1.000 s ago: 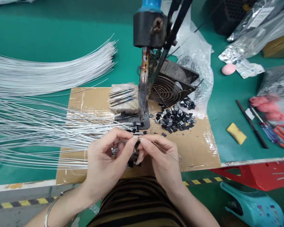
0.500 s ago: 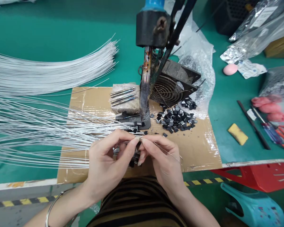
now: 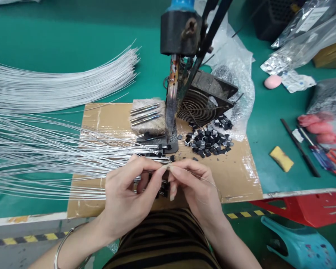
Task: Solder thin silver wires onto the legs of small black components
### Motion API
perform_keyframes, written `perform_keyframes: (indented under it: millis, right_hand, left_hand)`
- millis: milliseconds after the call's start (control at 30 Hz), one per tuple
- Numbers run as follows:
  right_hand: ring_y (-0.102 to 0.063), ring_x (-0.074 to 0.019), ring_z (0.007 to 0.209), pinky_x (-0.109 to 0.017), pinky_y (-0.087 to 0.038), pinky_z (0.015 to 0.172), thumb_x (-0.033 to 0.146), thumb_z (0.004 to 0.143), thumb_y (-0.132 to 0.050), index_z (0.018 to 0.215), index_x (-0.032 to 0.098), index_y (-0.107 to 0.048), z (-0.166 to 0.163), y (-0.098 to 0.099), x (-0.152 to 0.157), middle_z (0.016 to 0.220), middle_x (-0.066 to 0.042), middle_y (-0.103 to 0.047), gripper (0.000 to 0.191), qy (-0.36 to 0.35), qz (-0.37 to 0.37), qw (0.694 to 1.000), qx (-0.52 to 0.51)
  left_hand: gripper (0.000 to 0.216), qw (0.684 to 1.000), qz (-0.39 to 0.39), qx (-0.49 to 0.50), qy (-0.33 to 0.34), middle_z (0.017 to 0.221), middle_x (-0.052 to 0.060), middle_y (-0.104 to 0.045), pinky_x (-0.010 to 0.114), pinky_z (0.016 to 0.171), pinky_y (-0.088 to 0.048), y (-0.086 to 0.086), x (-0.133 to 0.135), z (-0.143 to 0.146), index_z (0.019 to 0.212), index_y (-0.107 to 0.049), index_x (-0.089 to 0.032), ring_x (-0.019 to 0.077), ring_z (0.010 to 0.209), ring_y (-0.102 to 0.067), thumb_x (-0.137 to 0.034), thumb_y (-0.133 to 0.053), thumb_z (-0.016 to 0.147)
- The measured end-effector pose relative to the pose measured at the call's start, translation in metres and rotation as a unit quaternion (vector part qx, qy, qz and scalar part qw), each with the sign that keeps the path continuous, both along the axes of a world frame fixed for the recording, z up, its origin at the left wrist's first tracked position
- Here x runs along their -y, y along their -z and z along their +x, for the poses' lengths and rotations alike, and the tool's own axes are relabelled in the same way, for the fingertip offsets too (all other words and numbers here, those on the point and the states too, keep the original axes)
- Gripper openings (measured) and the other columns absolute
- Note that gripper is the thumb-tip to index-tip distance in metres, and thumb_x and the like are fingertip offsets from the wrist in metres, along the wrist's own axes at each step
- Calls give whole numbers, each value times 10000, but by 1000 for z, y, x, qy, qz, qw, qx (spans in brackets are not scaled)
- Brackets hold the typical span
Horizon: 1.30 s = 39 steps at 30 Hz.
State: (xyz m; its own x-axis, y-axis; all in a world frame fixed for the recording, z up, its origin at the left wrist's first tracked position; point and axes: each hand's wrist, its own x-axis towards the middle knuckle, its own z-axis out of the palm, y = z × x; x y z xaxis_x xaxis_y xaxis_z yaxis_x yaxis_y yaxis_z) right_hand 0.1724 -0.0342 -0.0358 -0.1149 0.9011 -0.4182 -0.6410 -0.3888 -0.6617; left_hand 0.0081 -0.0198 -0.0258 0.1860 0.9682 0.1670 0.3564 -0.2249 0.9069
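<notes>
Compared with half a second ago, the right hand (image 3: 198, 186) has shifted slightly rightward and the meeting fingertips sit a little further right and lower. The thin pale wire (image 3: 197, 175) now bends down further beyond the right hand; the rest of the table lies as before.

The fingers of the left hand (image 3: 131, 192) and of the right hand are pinched together on the wire, above the front part of a flat brown cardboard sheet (image 3: 238, 179). This sheet lies on a green-topped table (image 3: 81, 33). A loose spread of silvery wires with black ends (image 3: 44, 160) runs in from the left, in front of a thick white wire bundle (image 3: 61, 87). A heap of small black pieces (image 3: 208, 141) lies beyond the right hand, beside a black fan with a round grille (image 3: 197, 106). Below the table are a red plastic stool (image 3: 313, 209), a light-blue plastic stool (image 3: 299, 243) and yellow-and-black floor tape (image 3: 30, 239).

The held wire's visible length runs rightward from the fingertips, slanting toward the person; its part at the pinch is hidden.
</notes>
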Motion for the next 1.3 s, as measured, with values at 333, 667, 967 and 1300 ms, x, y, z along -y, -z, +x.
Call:
perform_keyframes:
  millis: [333, 667, 967, 1300]
  right_hand:
    - [-684, -62, 500, -137, -597, 517, 262, 883, -842, 858, 199, -856, 7, 0, 0, 700, 22, -754, 69, -25, 3, 1000, 17]
    - [-615, -75, 451, -178, -571, 464, 310, 803, -879, 824, 213, -853, -6, -1, 0, 652, 14, -732, 103, 25, -31, 999, 14]
    - [-604, -73, 467, -188, -591, 489, 312, 801, -881, 832, 230, -862, -16, 3, 4, 679, 14, -741, 90, 55, -33, 998, 0]
    - [-692, -157, 623, -278, -584, 547, 462, 1057, -585, 940, 237, -878, 53, 11, 13, 797, -59, -780, 388, 142, 83, 923, 349]
  left_hand:
    - [136, 1000, -3, -4, -14, 713, -47, -630, 261, 549, -411, 1, 0, 2, 929, -714, -233, 95, 587, -525, -98, -716, 938]
    - [118, 999, 18, -15, -42, 752, -10, -686, 290, 547, -449, 4, 3, 8, 933, -712, -231, 129, 615, -593, -113, -706, 944]
    - [94, 998, -7, 4, -59, 778, 3, -713, 257, 571, -493, 7, 6, 10, 925, -716, -225, 139, 675, -662, -135, -709, 952]
    - [57, 993, -76, 14, -89, 745, -25, -727, 168, 512, -462, -8, -8, 5, 916, -768, -231, 79, 583, -572, -179, -745, 919]
